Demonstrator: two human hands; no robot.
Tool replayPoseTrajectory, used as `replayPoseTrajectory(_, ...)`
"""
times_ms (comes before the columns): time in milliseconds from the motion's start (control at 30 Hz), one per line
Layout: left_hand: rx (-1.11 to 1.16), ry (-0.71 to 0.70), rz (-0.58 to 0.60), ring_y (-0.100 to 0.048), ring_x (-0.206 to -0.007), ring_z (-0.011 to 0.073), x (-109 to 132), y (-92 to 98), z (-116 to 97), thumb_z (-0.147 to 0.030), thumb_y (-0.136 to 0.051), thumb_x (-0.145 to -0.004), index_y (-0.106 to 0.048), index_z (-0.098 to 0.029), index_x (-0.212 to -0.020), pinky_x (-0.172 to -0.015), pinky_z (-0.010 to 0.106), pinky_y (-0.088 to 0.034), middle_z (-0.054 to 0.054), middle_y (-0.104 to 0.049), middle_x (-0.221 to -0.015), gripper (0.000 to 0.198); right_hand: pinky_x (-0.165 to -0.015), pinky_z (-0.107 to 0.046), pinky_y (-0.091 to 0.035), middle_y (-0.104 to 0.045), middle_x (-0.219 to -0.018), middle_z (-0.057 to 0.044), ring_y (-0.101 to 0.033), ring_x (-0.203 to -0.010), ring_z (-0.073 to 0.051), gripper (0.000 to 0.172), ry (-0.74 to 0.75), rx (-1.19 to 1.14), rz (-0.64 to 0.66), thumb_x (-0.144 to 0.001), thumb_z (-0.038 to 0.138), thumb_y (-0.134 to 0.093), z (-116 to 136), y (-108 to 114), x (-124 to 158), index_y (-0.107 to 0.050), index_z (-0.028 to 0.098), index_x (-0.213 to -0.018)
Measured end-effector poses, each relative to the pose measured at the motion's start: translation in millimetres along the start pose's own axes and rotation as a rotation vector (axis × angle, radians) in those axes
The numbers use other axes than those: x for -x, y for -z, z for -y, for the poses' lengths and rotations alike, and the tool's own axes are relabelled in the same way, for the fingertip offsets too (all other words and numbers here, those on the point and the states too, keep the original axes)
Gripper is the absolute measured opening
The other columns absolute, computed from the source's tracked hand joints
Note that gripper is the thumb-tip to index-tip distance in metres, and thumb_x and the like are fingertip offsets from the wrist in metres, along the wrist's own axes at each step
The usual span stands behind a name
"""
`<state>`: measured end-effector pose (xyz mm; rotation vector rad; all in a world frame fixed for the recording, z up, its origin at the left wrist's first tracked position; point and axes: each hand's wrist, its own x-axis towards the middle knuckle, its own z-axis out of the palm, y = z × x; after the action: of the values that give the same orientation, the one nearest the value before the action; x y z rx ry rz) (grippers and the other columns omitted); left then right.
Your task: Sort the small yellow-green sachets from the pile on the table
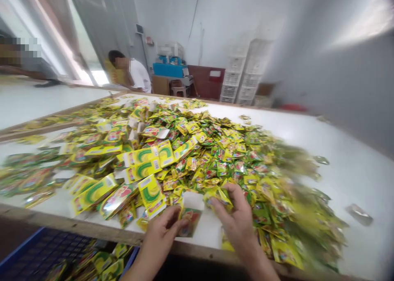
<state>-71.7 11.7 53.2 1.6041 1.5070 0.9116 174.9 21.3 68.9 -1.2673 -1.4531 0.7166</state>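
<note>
Near the table's front edge, my left hand [168, 227] grips a small carton [191, 217], its white end flap raised at the top. Just to the right, my right hand [235, 209] pinches a yellow-green foil packet [218, 197] between thumb and fingers, close beside the carton's flap. A large heap of similar foil packets [212, 149] spreads behind and to the right of my hands. Left of the carton lie several flat yellow cartons [150, 193] with green curved print.
The white table [271, 123] has a wooden edge [101, 229]. Below its front left stands a blue crate [40, 248] holding cartons. A person in white [138, 74] bends over the far side; another person [27, 59] is at far left. White crates [232, 74] stand stacked behind.
</note>
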Motion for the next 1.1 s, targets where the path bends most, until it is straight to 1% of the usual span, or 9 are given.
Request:
replayPoseTrajectory(100,0.226,0.002,0.157,-0.068,-0.087,0.0252,-15,-51.2,-9,-0.042,-0.064,-0.082,-0.07,-0.018,-0.097,-0.077,0.03,-0.052,0.005,-0.074,-0.087,0.028,-0.084,-0.033,-0.047,-0.063,-0.102,-0.005,-0.059,-0.094,-0.021,0.025,0.166,-0.057,-0.137,-0.089,0.024,-0.062,9,-15,-12,-0.056,0.025,-0.113)
replayPoseTrajectory(200,0.291,0.0,0.207,-0.067,-0.083,0.0242,-21,-74.9,-7,-0.043,-0.064,-0.082,-0.07,-0.017,-0.093,-0.073,0.028,-0.051,0.006,-0.074,-0.086,0.029,-0.086,-0.035,-0.045,-0.062,-0.096,-0.004,-0.057,-0.093,-0.021,0.016,0.298,0.02,-0.095,-0.09,0.016,-0.056,-6,-20,-16,-0.06,0.023,-0.104)
replayPoseTrajectory(367,0.18,-0.006,0.188,-0.065,-0.077,0.0236,-16,-70.7,-9,-0.044,-0.064,-0.08,-0.073,-0.02,-0.087,-0.072,0.029,-0.051,0.003,-0.074,-0.078,0.027,-0.089,-0.037,-0.042,-0.062,-0.101,-0.006,-0.054,-0.097,-0.023,0.021,0.236,0.163,0.074,-0.088,0.014,-0.056,-22,-3,-8,-0.058,0.021,-0.108)
replayPoseTrajectory(600,0.124,-0.053,0.244,-0.063,-0.076,0.0215,-12,-69.1,-10,-0.04,-0.06,-0.086,-0.071,-0.02,-0.089,-0.07,0.027,-0.046,0.002,-0.072,-0.08,0.023,-0.076,-0.034,-0.041,-0.058,-0.087,-0.006,-0.051,-0.087,-0.023,0.012,0.194,0.517,0.244,-0.083,0.008,-0.053,10,3,-12,-0.054,0.019,-0.084)
replayPoseTrajectory(700,0.229,-0.071,0.27,-0.062,-0.076,0.0205,-12,-72.1,-10,-0.038,-0.064,-0.085,-0.071,-0.019,-0.09,-0.068,0.026,-0.045,0.002,-0.07,-0.08,0.021,-0.079,-0.034,-0.042,-0.059,-0.086,-0.004,-0.052,-0.088,-0.022,0.017,0.216,0.516,0.415,-0.078,0.003,-0.054,25,6,-13,-0.054,0.02,-0.078)
replayPoseTrajectory(800,0.473,-0.096,0.308,-0.062,-0.091,0.0225,-15,-77.3,-12,-0.034,-0.069,-0.082,-0.07,-0.021,-0.106,-0.081,0.028,-0.046,0.003,-0.072,-0.095,0.027,-0.084,-0.032,-0.043,-0.061,-0.099,-0.004,-0.054,-0.094,-0.021,0.026,0.22,0.405,0.556,-0.078,0.002,-0.056,34,14,-15,-0.059,0.021,-0.095)
replayPoseTrajectory(867,0.626,-0.068,0.343,-0.062,-0.097,0.0236,-18,-80.6,-12,-0.032,-0.069,-0.082,-0.069,-0.022,-0.109,-0.087,0.03,-0.046,0.004,-0.072,-0.102,0.029,-0.082,-0.031,-0.045,-0.062,-0.1,-0.004,-0.056,-0.093,-0.019,0.03,0.172,0.346,0.51,-0.082,0.003,-0.057,33,18,-18,-0.059,0.022,-0.106)
replayPoseTrajectory(967,0.722,-0.007,0.374,-0.064,-0.096,0.0238,-20,-82.3,-12,-0.031,-0.071,-0.081,-0.071,-0.02,-0.104,-0.085,0.031,-0.048,0.004,-0.073,-0.1,0.025,-0.078,-0.03,-0.045,-0.063,-0.088,-0.002,-0.057,-0.086,-0.018,0.014,0.183,0.318,0.379,-0.086,0.008,-0.06,24,16,-20,-0.064,0.021,-0.09)
replayPoseTrajectory(1100,0.635,0.025,0.3,-0.063,-0.094,0.0237,-18,-77.8,-15,-0.03,-0.073,-0.078,-0.071,-0.021,-0.105,-0.085,0.03,-0.048,0.002,-0.073,-0.095,0.029,-0.095,-0.041,-0.041,-0.062,-0.113,-0.006,-0.048,-0.115,-0.027,0.012,0.342,0.373,0.407,-0.084,0.012,-0.067,11,10,-12,-0.069,0.021,-0.076)
